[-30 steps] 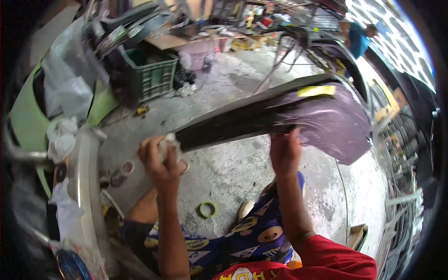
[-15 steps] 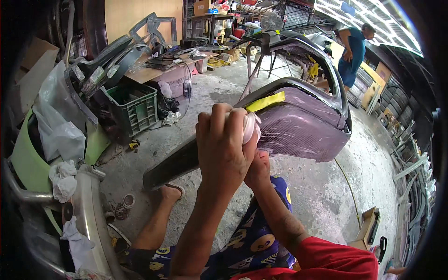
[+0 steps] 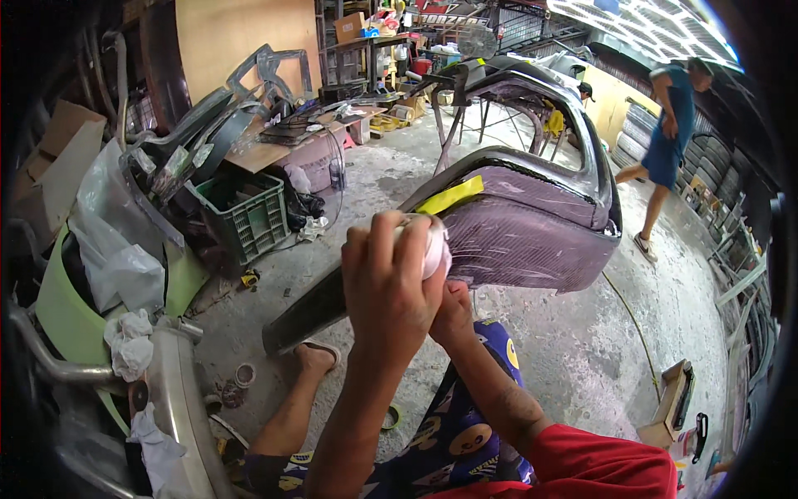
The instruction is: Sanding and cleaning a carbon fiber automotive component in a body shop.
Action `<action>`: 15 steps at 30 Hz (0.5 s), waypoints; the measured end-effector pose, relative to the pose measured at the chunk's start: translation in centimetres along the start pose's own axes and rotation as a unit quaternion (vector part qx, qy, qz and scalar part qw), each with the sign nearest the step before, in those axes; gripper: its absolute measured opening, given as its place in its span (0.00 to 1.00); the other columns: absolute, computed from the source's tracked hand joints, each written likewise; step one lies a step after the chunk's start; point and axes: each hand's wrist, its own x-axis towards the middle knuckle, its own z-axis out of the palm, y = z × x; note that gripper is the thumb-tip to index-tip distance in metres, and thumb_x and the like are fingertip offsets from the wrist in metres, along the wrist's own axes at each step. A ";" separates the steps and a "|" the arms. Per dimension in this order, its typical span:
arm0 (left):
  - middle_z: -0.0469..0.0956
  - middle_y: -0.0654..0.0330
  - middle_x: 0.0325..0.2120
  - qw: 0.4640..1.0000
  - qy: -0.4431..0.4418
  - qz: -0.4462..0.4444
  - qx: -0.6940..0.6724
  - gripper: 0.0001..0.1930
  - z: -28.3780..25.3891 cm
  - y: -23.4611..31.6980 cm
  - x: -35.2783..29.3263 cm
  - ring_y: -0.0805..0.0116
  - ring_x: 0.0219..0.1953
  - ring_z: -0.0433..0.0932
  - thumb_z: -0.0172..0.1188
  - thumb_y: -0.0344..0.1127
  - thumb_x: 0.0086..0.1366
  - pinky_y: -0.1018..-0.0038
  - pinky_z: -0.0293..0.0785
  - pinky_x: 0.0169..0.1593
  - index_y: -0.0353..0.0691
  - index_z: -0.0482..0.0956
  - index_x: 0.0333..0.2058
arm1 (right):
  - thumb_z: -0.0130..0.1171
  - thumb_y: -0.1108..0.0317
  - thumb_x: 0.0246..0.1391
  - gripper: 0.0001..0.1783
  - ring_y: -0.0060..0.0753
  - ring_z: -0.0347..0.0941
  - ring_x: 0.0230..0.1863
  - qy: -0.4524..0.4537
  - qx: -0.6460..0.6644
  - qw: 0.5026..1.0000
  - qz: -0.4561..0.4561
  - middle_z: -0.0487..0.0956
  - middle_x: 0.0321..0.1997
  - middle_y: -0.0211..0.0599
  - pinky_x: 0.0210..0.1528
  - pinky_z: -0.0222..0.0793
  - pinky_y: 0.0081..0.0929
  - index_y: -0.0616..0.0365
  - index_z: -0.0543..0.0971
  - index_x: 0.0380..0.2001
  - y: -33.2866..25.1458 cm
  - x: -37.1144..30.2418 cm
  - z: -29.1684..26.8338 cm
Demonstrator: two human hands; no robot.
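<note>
My left hand (image 3: pixel 384 279) is wrapped over a round whitish roll (image 3: pixel 436 251) with its fingers curled down on it. Just below and to the right, my right hand (image 3: pixel 454 311) is closed into a fist; whatever it holds, if anything, is hidden. Both hands are at the near side of a large car bumper (image 3: pixel 532 237), which has a scuffed purple-grey face with fine ribbed lines. A strip of yellow tape (image 3: pixel 450 196) lies on its upper edge, close beyond the roll. The bumper's dark end (image 3: pixel 301 319) slants down to the left behind my left forearm.
A green crate (image 3: pixel 249 214) stands on the floor at left, near a pile of loose car parts. Silver metal pieces (image 3: pixel 179 382) lie at the lower left. A person (image 3: pixel 672 116) in blue walks at the far right. A cardboard box (image 3: pixel 670 406) sits at right.
My head view has shifted slightly. Both hands appear a little lower and further left, with the left still on the roll. The person in blue has stepped to the right.
</note>
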 end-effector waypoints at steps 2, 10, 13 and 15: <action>0.72 0.55 0.38 1.000 -0.001 -0.018 -0.007 0.14 -0.2 -0.4 -0.6 0.51 0.40 0.72 0.67 0.33 0.56 0.59 0.69 0.44 0.38 0.79 0.40 | 0.52 0.62 0.68 0.13 0.13 0.64 0.25 0.029 -0.057 0.997 -0.051 0.75 0.27 0.18 0.28 0.59 0.17 0.61 0.80 0.42 0.9 -0.1 0.0; 0.73 0.55 0.39 0.986 0.034 -0.135 0.089 0.10 -4.8 -10.5 -13.9 0.52 0.40 0.72 0.63 0.34 0.60 0.60 0.69 0.46 0.38 0.78 0.39 | 0.54 0.61 0.66 0.21 0.46 0.75 0.56 0.031 0.401 0.915 0.022 0.77 0.55 0.47 0.61 0.70 0.52 0.69 0.74 0.53 -4.1 1.7 2.4; 0.72 0.53 0.39 0.974 0.054 -0.184 0.123 0.11 -7.0 -13.7 -18.4 0.51 0.41 0.72 0.61 0.36 0.62 0.58 0.69 0.47 0.36 0.77 0.40 | 0.54 0.58 0.66 0.24 0.47 0.74 0.57 0.023 0.402 0.915 0.025 0.76 0.57 0.46 0.62 0.67 0.56 0.67 0.71 0.56 -3.6 1.7 2.6; 0.72 0.50 0.40 0.961 0.077 -0.249 0.098 0.13 -8.2 -15.7 -21.2 0.49 0.42 0.72 0.58 0.36 0.62 0.56 0.69 0.47 0.34 0.76 0.42 | 0.54 0.57 0.66 0.25 0.47 0.73 0.58 0.013 0.390 0.921 0.022 0.75 0.58 0.46 0.63 0.66 0.56 0.66 0.70 0.57 -4.0 1.6 3.0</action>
